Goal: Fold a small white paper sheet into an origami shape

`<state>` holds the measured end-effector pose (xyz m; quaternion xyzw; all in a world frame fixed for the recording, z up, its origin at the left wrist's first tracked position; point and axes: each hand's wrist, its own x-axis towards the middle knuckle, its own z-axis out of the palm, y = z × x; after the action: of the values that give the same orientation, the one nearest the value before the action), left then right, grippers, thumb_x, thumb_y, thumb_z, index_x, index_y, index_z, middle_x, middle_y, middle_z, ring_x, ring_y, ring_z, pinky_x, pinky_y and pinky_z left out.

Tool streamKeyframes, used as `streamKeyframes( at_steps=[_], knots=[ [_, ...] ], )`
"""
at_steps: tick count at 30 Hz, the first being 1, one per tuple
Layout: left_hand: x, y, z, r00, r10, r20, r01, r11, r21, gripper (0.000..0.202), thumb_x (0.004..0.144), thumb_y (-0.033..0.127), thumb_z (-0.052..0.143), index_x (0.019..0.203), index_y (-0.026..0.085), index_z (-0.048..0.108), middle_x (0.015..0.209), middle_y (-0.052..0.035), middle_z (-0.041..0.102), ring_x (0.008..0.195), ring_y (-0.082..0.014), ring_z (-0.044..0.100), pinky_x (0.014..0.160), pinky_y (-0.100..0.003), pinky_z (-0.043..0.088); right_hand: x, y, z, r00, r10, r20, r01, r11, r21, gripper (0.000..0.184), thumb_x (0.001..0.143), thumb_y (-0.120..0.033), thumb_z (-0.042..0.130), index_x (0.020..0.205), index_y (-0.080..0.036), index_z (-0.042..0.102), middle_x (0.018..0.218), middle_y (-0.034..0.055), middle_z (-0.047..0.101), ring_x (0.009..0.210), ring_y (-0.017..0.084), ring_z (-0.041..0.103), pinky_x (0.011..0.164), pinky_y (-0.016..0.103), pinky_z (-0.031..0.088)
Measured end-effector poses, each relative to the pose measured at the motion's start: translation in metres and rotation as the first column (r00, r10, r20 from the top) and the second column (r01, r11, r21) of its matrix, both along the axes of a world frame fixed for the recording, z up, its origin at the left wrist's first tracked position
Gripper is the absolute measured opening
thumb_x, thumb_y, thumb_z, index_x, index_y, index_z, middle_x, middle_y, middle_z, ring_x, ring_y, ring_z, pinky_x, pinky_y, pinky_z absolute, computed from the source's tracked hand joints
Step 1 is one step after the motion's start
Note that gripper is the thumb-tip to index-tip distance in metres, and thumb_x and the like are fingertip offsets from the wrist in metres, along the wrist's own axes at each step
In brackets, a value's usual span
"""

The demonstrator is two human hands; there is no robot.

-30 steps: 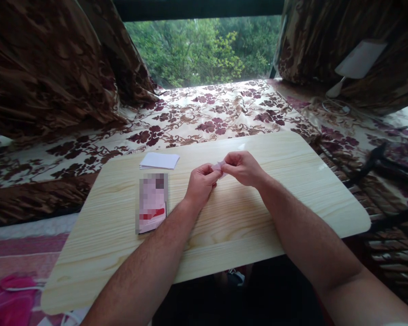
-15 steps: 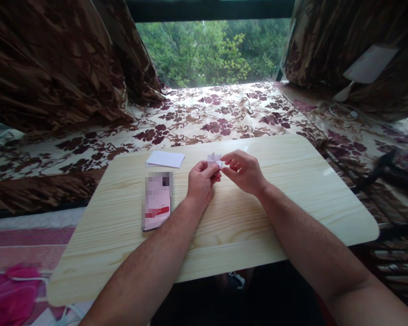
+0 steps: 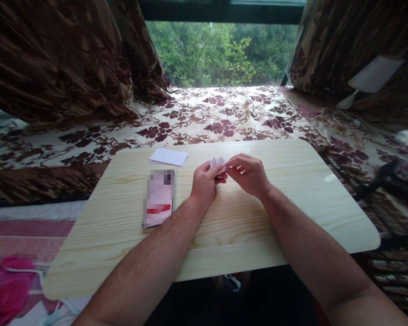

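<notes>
Between thumb and fingers, my left hand (image 3: 206, 181) grips a small piece of folded white paper (image 3: 217, 162) above the wooden table. Pointed flaps stick up from the paper; its lower part is hidden by my thumb. My right hand (image 3: 249, 173) pinches the paper's right edge with thumb and forefinger, the other fingers curled. A stack of white paper sheets (image 3: 169, 157) lies to the left, beyond my left hand. Below the stack, beside my left forearm, lies a flat, phone-like thing (image 3: 159, 194), pinkish with a red stripe and partly pixelated.
The pale wooden table (image 3: 245, 240) has rounded corners. Past it lies a floral cloth (image 3: 221, 113) below the window. A white lamp (image 3: 374, 74) stands at the right by the curtain (image 3: 326, 50). Bright pink fabric (image 3: 10, 290) lies at the lower left, beside the table.
My right thumb and forefinger have closed on the right edge of the folded paper; they were apart before. The paper's flaps now look more spread. The view has shifted slightly.
</notes>
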<state>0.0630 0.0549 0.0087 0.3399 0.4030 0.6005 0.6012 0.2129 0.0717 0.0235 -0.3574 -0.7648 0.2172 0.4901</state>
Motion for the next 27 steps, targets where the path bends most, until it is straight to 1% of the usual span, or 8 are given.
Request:
streamKeyframes(
  at_steps=[6,9,12,17,20,24,27],
  knots=[
    [0.0009,0.0014,-0.0012,1.0,0.013,0.024,-0.013,1.0,-0.003,0.024,0.073,0.033,0.074,0.082,0.012,0.067,0.069,-0.0035,0.066,0.054,-0.0107,0.058,0.049,-0.022,0.047,-0.0009,0.0001,-0.0014,1.0,-0.012,-0.029,0.011,1.0,-0.015,0.017,0.078,-0.012,0.069,0.092,-0.02,0.072,0.082,0.0006,0.068,0.066,0.011,0.061,0.059,0.024,0.054],
    [0.0007,0.0013,-0.0011,1.0,0.013,0.022,-0.013,1.0,-0.007,0.024,0.073,0.033,0.074,0.083,0.012,0.067,0.07,-0.0035,0.066,0.054,-0.0103,0.058,0.048,-0.021,0.046,-0.0014,-0.0004,-0.0005,0.999,-0.008,-0.032,0.008,1.0,-0.015,0.019,0.077,-0.011,0.069,0.093,-0.02,0.073,0.082,0.0008,0.068,0.066,0.011,0.061,0.058,0.023,0.054],
    [0.0005,0.0008,-0.0018,1.0,0.01,0.015,-0.01,1.0,0.0,0.024,0.072,0.034,0.074,0.08,0.012,0.067,0.07,-0.0032,0.066,0.054,-0.0099,0.057,0.049,-0.021,0.046,-0.0013,-0.0009,0.0014,1.0,0.01,-0.019,-0.01,1.0,-0.014,0.018,0.079,-0.01,0.066,0.093,-0.02,0.074,0.083,0.0018,0.067,0.068,0.011,0.062,0.058,0.022,0.053],
    [0.0014,0.0009,-0.0023,1.0,0.007,0.004,-0.007,1.0,0.02,0.023,0.072,0.032,0.076,0.076,0.012,0.066,0.065,-0.0021,0.063,0.052,-0.0093,0.055,0.048,-0.021,0.044,0.0004,-0.0004,0.0022,1.0,0.027,0.002,-0.027,1.0,0.006,0.015,0.082,-0.012,0.066,0.089,-0.02,0.075,0.086,0.0031,0.067,0.071,0.012,0.063,0.058,0.022,0.052],
    [0.0019,0.0014,-0.0014,1.0,0.016,-0.006,-0.016,1.0,0.01,0.023,0.071,0.032,0.077,0.077,0.012,0.067,0.065,-0.0025,0.063,0.053,-0.01,0.056,0.049,-0.022,0.046,0.0011,0.0001,0.0014,1.0,0.023,0.005,-0.023,1.0,0.006,0.013,0.082,-0.013,0.066,0.088,-0.02,0.075,0.087,0.0033,0.067,0.071,0.012,0.064,0.059,0.022,0.053],
    [0.0014,0.0012,0.0002,1.0,0.01,-0.007,-0.01,1.0,-0.011,0.026,0.066,0.032,0.08,0.076,0.012,0.066,0.066,-0.0025,0.064,0.054,-0.0103,0.058,0.05,-0.022,0.046,0.0012,0.0001,0.001,1.0,0.021,0.007,-0.021,1.0,0.001,0.012,0.083,-0.015,0.066,0.088,-0.02,0.075,0.087,0.0035,0.067,0.071,0.012,0.064,0.059,0.022,0.053],
    [0.0008,0.0003,0.0013,1.0,0.0,0.005,0.0,1.0,-0.017,0.023,0.065,0.029,0.079,0.075,0.013,0.065,0.066,-0.0022,0.065,0.054,-0.0106,0.059,0.05,-0.022,0.046,0.0011,-0.0007,0.0019,1.0,0.031,0.004,-0.031,1.0,-0.008,0.01,0.084,-0.016,0.065,0.087,-0.02,0.074,0.086,0.0035,0.067,0.071,0.012,0.063,0.059,0.023,0.053]
  ],
)
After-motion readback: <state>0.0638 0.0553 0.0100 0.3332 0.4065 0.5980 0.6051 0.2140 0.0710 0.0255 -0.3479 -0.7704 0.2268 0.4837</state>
